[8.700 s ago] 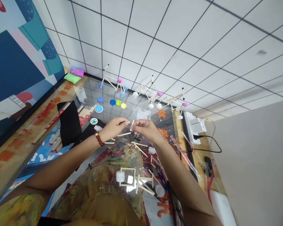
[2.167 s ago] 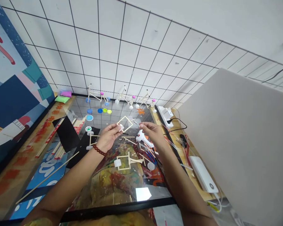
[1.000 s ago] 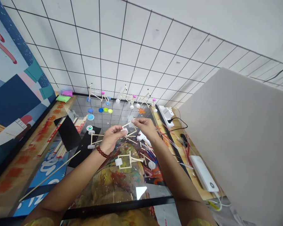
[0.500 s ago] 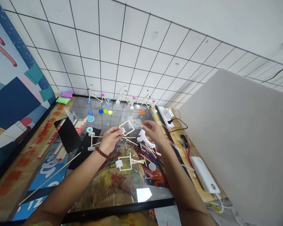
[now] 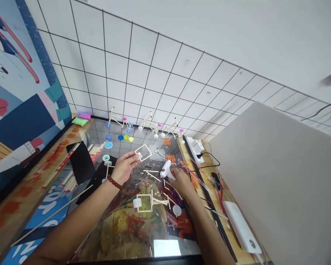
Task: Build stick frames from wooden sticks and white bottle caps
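Note:
My left hand (image 5: 123,168), with a beaded bracelet at the wrist, pinches a small square frame of wooden sticks (image 5: 149,148). A white cap (image 5: 139,156) sits at the frame's corner by my fingertips. My right hand (image 5: 182,182) closes round the handle of a white glue gun (image 5: 165,169) lying low over the glass tabletop; its fingers partly hide the grip. Loose short sticks (image 5: 151,171) lie between the hands. Nearer to me rests another stick assembly (image 5: 145,211) with a white wheel (image 5: 137,202).
Three stick models (image 5: 171,129) with coloured caps stand along the tiled wall. Bundled sticks (image 5: 68,180) and black sheets (image 5: 79,162) lie at left. On the right are a power strip (image 5: 194,149), a long white device (image 5: 239,226), scissors (image 5: 178,198) and a large pale panel (image 5: 278,176).
My right hand has come down from beside the frame onto the glue gun's handle. My left hand still holds the frame, and the view has shifted.

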A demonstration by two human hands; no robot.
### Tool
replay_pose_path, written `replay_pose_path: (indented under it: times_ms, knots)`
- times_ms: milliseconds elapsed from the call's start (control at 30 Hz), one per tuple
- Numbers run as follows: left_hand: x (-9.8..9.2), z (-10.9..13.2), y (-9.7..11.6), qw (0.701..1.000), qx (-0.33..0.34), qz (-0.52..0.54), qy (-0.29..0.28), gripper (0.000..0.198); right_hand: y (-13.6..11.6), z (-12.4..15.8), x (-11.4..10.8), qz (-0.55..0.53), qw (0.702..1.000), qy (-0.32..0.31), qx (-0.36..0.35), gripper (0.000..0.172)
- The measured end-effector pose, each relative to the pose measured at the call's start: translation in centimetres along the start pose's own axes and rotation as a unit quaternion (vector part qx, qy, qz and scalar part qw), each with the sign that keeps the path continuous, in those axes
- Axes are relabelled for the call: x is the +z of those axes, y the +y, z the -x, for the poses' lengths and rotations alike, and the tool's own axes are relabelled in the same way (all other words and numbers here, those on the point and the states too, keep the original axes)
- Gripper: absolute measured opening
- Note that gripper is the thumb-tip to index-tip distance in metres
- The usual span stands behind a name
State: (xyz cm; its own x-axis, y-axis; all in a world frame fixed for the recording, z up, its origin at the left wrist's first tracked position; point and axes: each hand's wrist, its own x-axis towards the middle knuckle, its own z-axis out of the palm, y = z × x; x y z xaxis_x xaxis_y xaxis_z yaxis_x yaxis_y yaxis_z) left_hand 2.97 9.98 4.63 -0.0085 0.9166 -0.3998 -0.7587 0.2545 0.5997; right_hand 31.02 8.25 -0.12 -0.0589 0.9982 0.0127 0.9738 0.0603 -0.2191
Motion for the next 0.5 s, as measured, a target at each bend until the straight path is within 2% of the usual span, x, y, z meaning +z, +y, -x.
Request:
replay_pose_path:
  times_ms: [100,167,333,433,500]
  knots:
    - [0.0,-0.1,0.6,1.0,-0.016,0.023,-0.004,0.015,0.2,0.0,0.2,-0.006,1.0,0.01,-0.027,0.024]
    - [-0.1,-0.2,1.0,0.999,-0.029,0.033,-0.009,0.013,0.5,-0.1,0.2,-0.021,0.998,0.038,-0.042,0.026]
    - [-0.3,-0.2,2.1,0.992,-0.093,0.067,-0.055,0.019,0.8,-0.4,-0.5,-0.088,0.983,0.153,-0.055,0.046]
    - [-0.5,-0.2,2.5,0.984,-0.131,0.082,-0.092,0.027,0.6,-0.4,-1.5,-0.128,0.971,0.199,-0.036,0.057]
    - [-0.6,-0.2,2.6,0.978,-0.155,0.093,-0.107,0.028,0.3,-0.3,-2.4,-0.155,0.963,0.217,-0.023,0.049]
